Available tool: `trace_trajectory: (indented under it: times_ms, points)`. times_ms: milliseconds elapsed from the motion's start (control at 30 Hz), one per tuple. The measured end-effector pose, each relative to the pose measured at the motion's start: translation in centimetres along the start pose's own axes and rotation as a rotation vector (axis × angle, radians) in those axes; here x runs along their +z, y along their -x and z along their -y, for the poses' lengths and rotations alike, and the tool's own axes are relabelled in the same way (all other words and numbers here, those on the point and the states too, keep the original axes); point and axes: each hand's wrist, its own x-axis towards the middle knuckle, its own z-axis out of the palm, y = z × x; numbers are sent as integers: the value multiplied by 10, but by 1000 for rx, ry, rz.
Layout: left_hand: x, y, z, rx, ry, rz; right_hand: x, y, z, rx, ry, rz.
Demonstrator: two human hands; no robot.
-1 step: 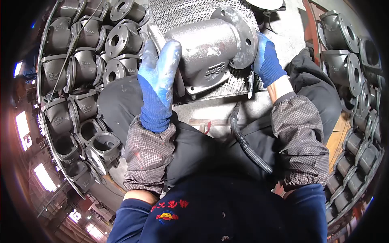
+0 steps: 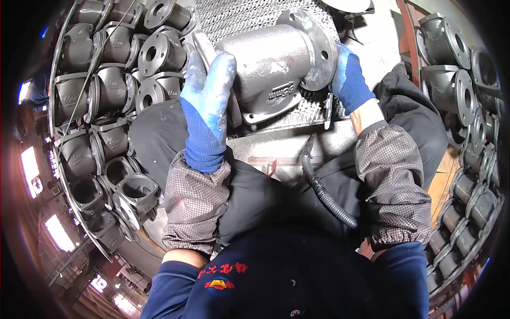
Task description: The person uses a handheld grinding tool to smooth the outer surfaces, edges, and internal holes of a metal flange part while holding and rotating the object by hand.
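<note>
A grey cast-metal valve body (image 2: pixel 271 61) with round bolt-holed flanges lies on its side across a metal mesh surface (image 2: pixel 234 18) before me. My left hand (image 2: pixel 208 106), in a blue coated glove, is closed on its left flange, with the thumb toward the barrel. At the other end, my right hand (image 2: pixel 349 80) grips the outer edge of the right flange (image 2: pixel 323 56); most of its fingers are hidden behind the rim. Raised lettering shows on the near side of the casting, above a squarish lower flange (image 2: pixel 273 110).
Stacked valve bodies (image 2: pixel 114 87) rise on my left, and more castings (image 2: pixel 446 90) are piled on my right. A black corrugated hose (image 2: pixel 326 196) runs between my legs. Beside the right flange stands a small metal lever (image 2: pixel 329 110). A red post (image 2: pixel 409 40) is farther right.
</note>
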Motion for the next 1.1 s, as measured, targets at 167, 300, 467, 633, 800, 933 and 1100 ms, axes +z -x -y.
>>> trace_trajectory:
  times_ms: [167, 300, 467, 633, 800, 933, 1100]
  points:
    - [1, -3, 5, -407, 559, -181, 19, 5, 22, 43, -445, -57]
    - [-24, 8, 25, -401, 421, -283, 26, -7, 81, 653, -484, -113]
    - [-20, 2, 25, -758, 791, -405, 21, -3, 88, 464, -283, -72]
    - [-34, 1, 36, -827, 954, -385, 37, -8, 61, -24, 127, -63]
    - [-25, 1, 34, -700, 796, -373, 24, -5, 92, 482, -531, -65]
    - [-36, 6, 36, -809, 973, -303, 2, 20, 123, 275, -532, -170]
    - [-29, 9, 50, -666, 885, -291, -8, 98, 142, 224, -640, 95]
